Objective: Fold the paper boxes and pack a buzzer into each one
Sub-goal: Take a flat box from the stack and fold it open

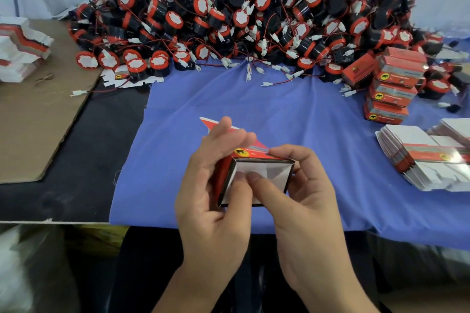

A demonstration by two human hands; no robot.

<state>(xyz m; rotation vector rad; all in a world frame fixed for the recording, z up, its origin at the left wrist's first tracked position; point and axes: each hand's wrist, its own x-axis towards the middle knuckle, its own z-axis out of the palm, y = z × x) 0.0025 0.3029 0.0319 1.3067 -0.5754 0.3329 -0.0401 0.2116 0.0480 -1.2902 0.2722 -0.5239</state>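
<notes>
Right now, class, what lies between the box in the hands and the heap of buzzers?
Only blue cloth lies between box and buzzers, per the head view.

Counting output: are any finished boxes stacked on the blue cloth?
Yes, closed red boxes sit stacked on the blue cloth, right side.

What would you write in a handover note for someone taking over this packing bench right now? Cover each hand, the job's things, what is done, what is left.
Left hand and right hand both hold one paper box above the blue cloth, thumbs on its white end flaps.
Buzzers are heaped at the back; flat boxes lie at right.
Done: folded boxes stacked at right.
Left: close this end, then keep folding and packing; whether this box holds a buzzer is hidden.
</notes>
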